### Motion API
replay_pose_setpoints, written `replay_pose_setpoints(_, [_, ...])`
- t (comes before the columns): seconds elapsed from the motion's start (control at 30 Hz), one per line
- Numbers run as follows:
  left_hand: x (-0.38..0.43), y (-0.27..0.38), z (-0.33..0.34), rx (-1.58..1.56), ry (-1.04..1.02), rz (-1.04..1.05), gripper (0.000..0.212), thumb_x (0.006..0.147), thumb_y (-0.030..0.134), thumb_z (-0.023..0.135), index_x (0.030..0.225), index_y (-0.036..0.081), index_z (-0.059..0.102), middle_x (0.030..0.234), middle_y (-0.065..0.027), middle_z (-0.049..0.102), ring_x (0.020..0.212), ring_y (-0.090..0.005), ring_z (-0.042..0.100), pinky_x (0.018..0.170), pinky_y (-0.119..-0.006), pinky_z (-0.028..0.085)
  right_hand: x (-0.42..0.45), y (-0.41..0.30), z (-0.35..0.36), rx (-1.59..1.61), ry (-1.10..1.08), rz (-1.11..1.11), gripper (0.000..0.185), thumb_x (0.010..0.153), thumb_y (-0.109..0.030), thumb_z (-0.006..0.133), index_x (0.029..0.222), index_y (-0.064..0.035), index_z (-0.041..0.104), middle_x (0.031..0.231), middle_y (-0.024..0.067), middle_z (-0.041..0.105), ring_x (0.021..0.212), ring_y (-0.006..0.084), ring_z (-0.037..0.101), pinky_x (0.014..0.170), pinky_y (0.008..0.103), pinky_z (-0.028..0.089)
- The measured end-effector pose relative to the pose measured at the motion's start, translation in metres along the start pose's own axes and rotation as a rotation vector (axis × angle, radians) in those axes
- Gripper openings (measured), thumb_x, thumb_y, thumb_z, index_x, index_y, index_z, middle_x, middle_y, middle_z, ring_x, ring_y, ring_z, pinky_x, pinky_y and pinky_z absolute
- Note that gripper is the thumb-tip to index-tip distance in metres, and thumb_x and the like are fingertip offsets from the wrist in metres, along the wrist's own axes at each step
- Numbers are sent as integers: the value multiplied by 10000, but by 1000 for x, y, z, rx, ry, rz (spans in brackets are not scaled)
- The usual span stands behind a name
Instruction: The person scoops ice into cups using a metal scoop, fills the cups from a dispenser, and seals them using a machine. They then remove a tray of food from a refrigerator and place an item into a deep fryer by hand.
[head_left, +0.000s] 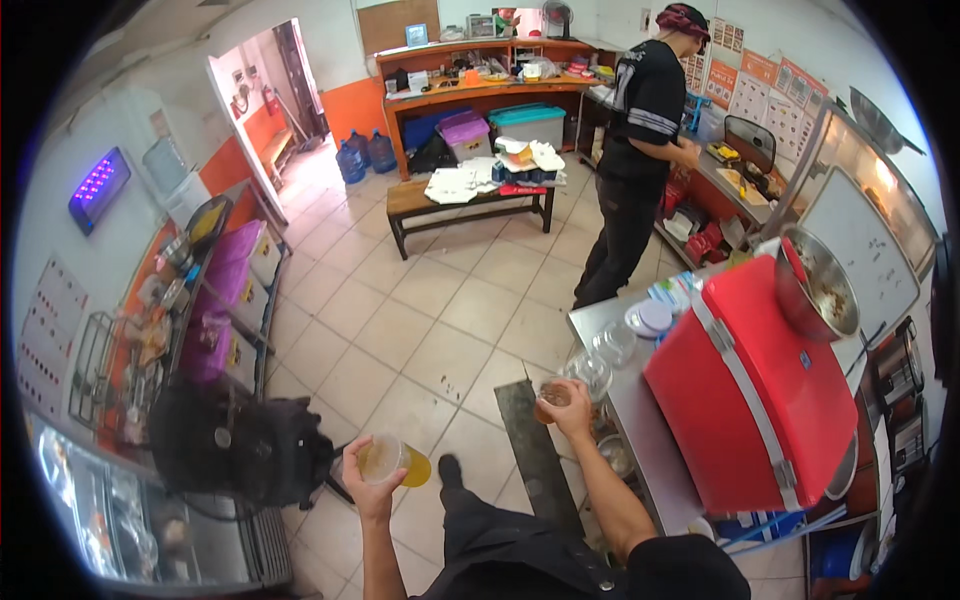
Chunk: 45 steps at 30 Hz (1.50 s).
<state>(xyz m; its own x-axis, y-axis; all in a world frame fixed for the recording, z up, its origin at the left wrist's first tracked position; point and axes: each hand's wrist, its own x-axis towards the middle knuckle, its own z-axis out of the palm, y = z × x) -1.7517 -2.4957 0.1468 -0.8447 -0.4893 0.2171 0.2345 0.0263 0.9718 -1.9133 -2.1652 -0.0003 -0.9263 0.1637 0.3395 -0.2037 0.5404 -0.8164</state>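
Observation:
My left hand (369, 487) is wrapped around a clear plastic cup (415, 466) of yellow liquid, tilted in the view, its top towards me. In my right hand (574, 411) is a smaller-looking clear cup (552, 401) with brown contents. This second cup is beside the edge of a steel-topped counter (637, 424), close to clear rounded containers (587, 373) standing there. Whether the brown cup touches them I cannot tell. Both cups are held over the tiled floor (480, 315), and one of my feet (450, 471) shows between them.
A large red cooler box (757, 390) takes up the right counter, with a steel bowl (825, 300) on it. Ahead, a co-worker (637, 142) stands at a side counter. A wooden bench (412, 199) carries papers. At left are a black backpack (232, 450) and a glass display case (112, 517).

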Motion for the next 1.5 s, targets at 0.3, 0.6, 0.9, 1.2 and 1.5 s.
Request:
replay_pose_setpoints(0.3, [236, -56, 52, -6, -190, 26, 698, 562, 82, 895, 1155, 56, 527, 1111, -79, 595, 1030, -197, 594, 918, -325, 483, 153, 44, 61, -41, 518, 225, 425, 648, -217, 839, 995, -49, 659, 1038, 131, 610, 1007, 300, 565, 925, 397, 434])
replay_pose_setpoints(0.6, [400, -69, 145, 48, -497, 4, 664, 561, 139, 915, 1116, 51, 560, 1150, -92, 594, 1050, -180, 588, 922, -322, 483, 171, 131, 48, 33, 665, 502, 355, 733, -199, 784, 986, 1, 634, 987, 145, 624, 958, 274, 582, 855, 383, 454])
replay_pose_setpoints(0.9, [441, -94, 292, 83, -721, 71, 690, 544, 182, 932, 1112, 52, 562, 1177, -104, 579, 1074, -193, 586, 931, -326, 479, 191, 151, 1, 135, 835, 522, 348, 732, -116, 780, 1013, -39, 591, 982, 54, 588, 925, 159, 546, 846, 316, 444])
replay_pose_setpoints(1.2, [436, -156, 443, -55, -1028, 132, 733, 514, 172, 937, 1125, 39, 555, 1185, -127, 539, 1076, -227, 579, 930, -353, 483, 253, 83, 16, -272, 735, 623, 510, 611, -269, 865, 1006, -77, 607, 1034, 124, 561, 1033, 300, 538, 911, 413, 434])
replay_pose_setpoints(1.5, [452, -186, 580, -124, -1338, 54, 664, 525, 210, 933, 1071, 26, 603, 1162, -149, 568, 1034, -233, 619, 884, -340, 517, 256, 89, 41, -556, 712, 908, 512, 729, -330, 810, 1075, -64, 542, 1240, 180, 435, 1142, 353, 465, 942, 461, 440])
